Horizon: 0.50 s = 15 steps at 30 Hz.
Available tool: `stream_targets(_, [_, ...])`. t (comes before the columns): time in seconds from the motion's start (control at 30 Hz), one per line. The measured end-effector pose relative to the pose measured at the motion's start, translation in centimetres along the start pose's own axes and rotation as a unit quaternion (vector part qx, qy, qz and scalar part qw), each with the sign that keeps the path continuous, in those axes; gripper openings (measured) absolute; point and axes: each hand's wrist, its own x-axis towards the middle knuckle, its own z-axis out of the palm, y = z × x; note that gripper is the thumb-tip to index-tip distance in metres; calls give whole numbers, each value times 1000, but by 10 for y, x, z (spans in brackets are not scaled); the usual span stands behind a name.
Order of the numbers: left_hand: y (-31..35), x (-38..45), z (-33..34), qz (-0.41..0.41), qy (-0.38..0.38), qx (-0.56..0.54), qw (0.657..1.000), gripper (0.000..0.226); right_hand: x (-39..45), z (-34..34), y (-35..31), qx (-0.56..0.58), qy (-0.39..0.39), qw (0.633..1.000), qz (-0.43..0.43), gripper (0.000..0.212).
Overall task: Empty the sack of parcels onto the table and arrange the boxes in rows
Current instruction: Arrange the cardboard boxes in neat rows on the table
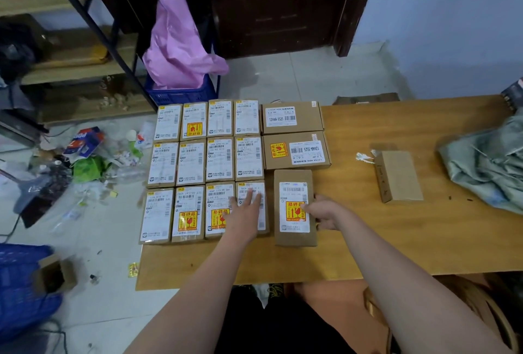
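From my feed I see two bare forearms reaching out from the bottom edge, with no sleeves, watch or rings on them. Both hands, the left hand point(245, 216) and the right hand point(325, 212), are ungloved. Below them I make out dark clothing on the lap.

A small back-room packing space: labelled cardboard parcels point(206, 166) fill a wooden table point(396, 240), metal-framed storage shelves point(70, 50) stand upper left, with a blue plastic crate point(181, 93) and packaging litter point(85, 161) on the tiled floor.
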Motion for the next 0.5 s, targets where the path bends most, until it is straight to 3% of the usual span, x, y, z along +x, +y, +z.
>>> stream_targets(0.5, [0, 2, -4, -4, -23, 22, 999, 95, 1, 18, -15, -58, 37, 997, -37, 32])
